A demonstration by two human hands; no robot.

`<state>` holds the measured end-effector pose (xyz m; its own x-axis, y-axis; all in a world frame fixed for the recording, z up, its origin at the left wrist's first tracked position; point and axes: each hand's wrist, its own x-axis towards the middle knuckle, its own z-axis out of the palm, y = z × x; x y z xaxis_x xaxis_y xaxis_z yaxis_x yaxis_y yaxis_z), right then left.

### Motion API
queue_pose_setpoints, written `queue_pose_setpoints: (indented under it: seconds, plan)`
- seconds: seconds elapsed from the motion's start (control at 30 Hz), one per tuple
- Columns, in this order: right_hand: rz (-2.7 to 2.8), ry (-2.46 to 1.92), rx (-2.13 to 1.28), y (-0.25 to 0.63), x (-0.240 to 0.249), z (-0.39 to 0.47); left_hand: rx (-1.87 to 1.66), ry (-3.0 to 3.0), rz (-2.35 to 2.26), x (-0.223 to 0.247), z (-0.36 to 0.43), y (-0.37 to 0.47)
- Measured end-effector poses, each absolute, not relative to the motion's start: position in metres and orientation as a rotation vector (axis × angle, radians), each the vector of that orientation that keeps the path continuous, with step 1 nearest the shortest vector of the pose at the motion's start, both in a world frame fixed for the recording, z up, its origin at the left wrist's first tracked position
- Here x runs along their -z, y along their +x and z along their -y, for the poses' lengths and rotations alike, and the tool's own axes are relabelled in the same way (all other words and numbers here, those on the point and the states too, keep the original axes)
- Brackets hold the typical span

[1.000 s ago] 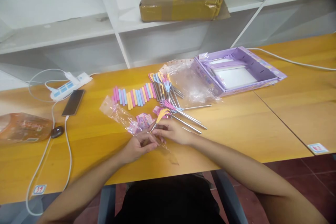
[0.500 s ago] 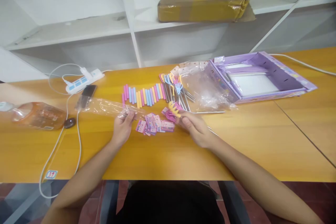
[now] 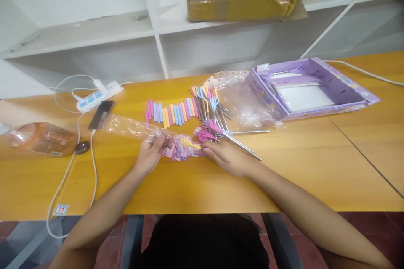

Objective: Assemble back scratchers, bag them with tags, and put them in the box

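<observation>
My left hand [image 3: 150,154] pinches one end of a long clear plastic bag [image 3: 128,128], which stretches left over the phone. Between thumb and fingers my right hand [image 3: 225,156] grips a back scratcher with a yellow claw head [image 3: 189,142]. The claw points left, close to the bag's near end; whether it is inside, I cannot tell. Small pink and purple cards [image 3: 176,150] lie in a pile beneath it. Just beyond my right hand are loose back scratchers with pink heads [image 3: 206,135] and metal rods. More back scratchers [image 3: 213,103] lie bunched behind, beside a row of coloured handle tubes [image 3: 172,114].
A purple display box [image 3: 328,111] stands at the right, with crumpled clear plastic [image 3: 249,107] beside it. To the left are a phone [image 3: 100,115], a power strip [image 3: 99,96], cables and an orange bottle [image 3: 44,139]. A taped carton [image 3: 246,0] sits on the shelf.
The yellow claw has swung down and left, now over the cards near the bag's end. My right hand has turned with it. My left hand holds the bag about where it was.
</observation>
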<state>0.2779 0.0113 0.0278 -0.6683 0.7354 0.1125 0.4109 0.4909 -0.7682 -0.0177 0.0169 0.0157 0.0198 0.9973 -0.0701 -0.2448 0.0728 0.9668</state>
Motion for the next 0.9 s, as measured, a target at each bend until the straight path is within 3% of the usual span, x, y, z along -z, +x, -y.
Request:
queue_pose_setpoints:
  seconds: [0.57, 0.9]
  plan:
    - [2.104, -0.843, -1.471, 0.276, -0.029, -0.009, -0.975, 1.154, -1.036, -0.001, -0.01, -0.019]
    - [1.972, -0.875, -1.524, 0.267, -0.017, -0.006, -0.934, 1.206, -1.083, -0.012, -0.005, -0.007]
